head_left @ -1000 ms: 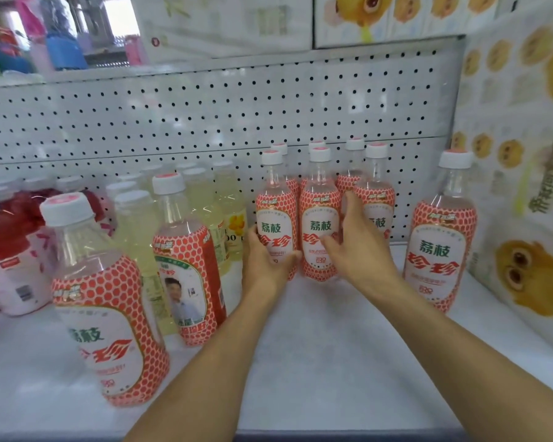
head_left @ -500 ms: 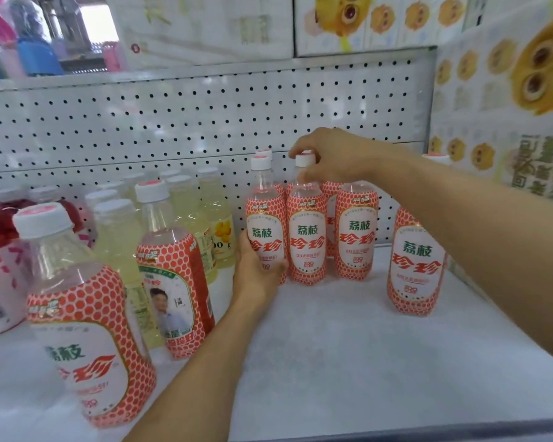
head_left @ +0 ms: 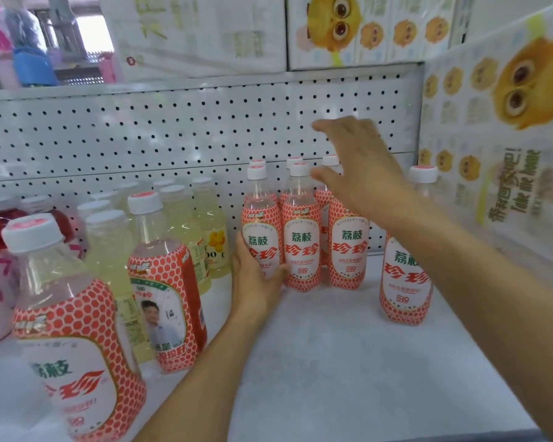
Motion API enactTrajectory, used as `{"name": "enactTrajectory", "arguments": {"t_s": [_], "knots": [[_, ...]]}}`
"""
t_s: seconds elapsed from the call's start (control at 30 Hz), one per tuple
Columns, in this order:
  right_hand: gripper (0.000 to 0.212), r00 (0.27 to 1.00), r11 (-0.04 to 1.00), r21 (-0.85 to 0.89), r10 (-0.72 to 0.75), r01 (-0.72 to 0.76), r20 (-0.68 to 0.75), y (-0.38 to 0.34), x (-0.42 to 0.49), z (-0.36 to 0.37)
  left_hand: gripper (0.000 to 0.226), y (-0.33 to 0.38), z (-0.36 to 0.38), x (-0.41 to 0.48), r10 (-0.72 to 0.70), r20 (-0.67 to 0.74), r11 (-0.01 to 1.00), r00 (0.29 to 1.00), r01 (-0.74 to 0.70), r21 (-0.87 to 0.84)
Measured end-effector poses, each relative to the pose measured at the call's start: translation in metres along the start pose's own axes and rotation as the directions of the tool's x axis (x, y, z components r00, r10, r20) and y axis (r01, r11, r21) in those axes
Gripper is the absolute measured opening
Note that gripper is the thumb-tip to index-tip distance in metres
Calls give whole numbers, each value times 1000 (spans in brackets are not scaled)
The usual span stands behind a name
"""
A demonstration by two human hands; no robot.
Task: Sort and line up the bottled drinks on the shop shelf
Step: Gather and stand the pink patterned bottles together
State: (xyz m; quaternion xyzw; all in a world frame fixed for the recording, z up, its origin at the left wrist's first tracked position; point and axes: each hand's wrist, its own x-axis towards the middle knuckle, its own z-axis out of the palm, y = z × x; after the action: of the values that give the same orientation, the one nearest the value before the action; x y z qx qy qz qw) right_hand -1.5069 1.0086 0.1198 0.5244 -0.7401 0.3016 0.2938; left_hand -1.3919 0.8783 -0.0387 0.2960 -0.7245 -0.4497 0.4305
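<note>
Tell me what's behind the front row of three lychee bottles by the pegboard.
Behind the front row, three more white caps show a second row of like bottles against the pegboard. Their bodies are mostly covered, and the right hand partly hides the rightmost.

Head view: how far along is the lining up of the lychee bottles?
Done: a tight block of red-label bottles stands at the pegboard. In hand: the left hand steadies its leftmost front bottle; the right hand hovers open above the caps. Left: a stray bottle to the right and two forward on the left.
</note>
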Motion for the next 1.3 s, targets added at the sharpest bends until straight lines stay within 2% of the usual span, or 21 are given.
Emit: {"name": "enactTrajectory", "arguments": {"t_s": [0.07, 0.1, 0.13, 0.17, 0.23, 0.37, 0.53, 0.57, 0.6, 0.67, 0.7, 0.73, 0.77, 0.8, 0.87, 0.9, 1.03, 1.17, 1.3], "knots": [[74, 950, 995, -34, 79, -93, -301, 14, -36, -9, 114, 2, 1, -1, 25, -6, 1000, 1000, -25, 15], [85, 918, 978, 33, 207, -208, -337, 24, -52, -11, 116, 3, 1, -1, 33, -6, 999, 999, -33, 16], [96, 889, 932, 133, 362, -338, -279, 33, -67, -9, 118, 3, 1, -1, 37, -7, 999, 999, -37, 21], [105, 854, 862, 214, 495, -460, -158, 42, -78, -5, 119, 3, 2, -1, 40, -9, 999, 999, -40, 28], [105, 806, 765, 289, 590, -576, 47, 56, -93, 9, 119, 3, 3, -2, 37, -14, 999, 999, -37, 37], [78, 833, 785, 321, 552, -530, 26, 83, -83, 30, 108, 1, 4, -2, 35, -25, 997, 999, -34, 62], [82, 795, 716, 375, 597, -589, 109, 110, -66, 38, 94, 0, 3, -4, 19, -16, 998, 1000, -18, 67], [83, 797, 733, 345, 599, -586, 80, 111, -66, 37, 94, -1, 3, -4, 25, -15, 997, 1000, -24, 74], [83, 823, 790, 297, 568, -537, -21, 107, -68, 36, 94, -1, 3, -4, 29, -15, 997, 999, -28, 78], [81, 887, 929, 224, 353, -295, -298, 86, -75, 36, 96, -2, 3, -3, 29, -20, 996, 999, -27, 83], [82, 900, 960, 211, 252, -185, -355, 74, -79, 41, 97, -2, 4, -3, 31, -25, 996, 999, -29, 79], [85, 922, 962, 232, 215, -143, -323, 63, -83, 48, 99, -2, 4, -2, 30, -31, 998, 999, -28, 63], [91, 944, 941, 281, 252, -188, -212, 54, -86, 58, 102, -2, 4, -2, 25, -31, 999, 999, -24, 41], [96, 940, 889, 343, 338, -302, -49, 48, -88, 68, 106, -2, 4, -3, 24, -26, 999, 999, -24, 24], [98, 847, 723, 443, 472, -530, 244, 47, -91, 84, 116, -3, 4, -4, 36, -27, 999, 999, -36, 27], [92, 815, 675, 458, 491, -579, 306, 50, -92, 89, 121, -3, 4, -5, 35, -32, 999, 999, -34, 35], [69, 808, 675, 444, 505, -589, 305, 60, -94, 98, 132, 0, 15, -7, 0, -66, 994, 998, 8, 112], [66, 824, 664, 489, 486, -565, 291, 59, -94, 103, 134, 3, 21, -7, -6, -84, 965, 996, 28, 259], [65, 827, 644, 524, 487, -557, 280, 57, -96, 105, 135, 5, 21, -9, -11, -103, 949, 995, 43, 312]]}}
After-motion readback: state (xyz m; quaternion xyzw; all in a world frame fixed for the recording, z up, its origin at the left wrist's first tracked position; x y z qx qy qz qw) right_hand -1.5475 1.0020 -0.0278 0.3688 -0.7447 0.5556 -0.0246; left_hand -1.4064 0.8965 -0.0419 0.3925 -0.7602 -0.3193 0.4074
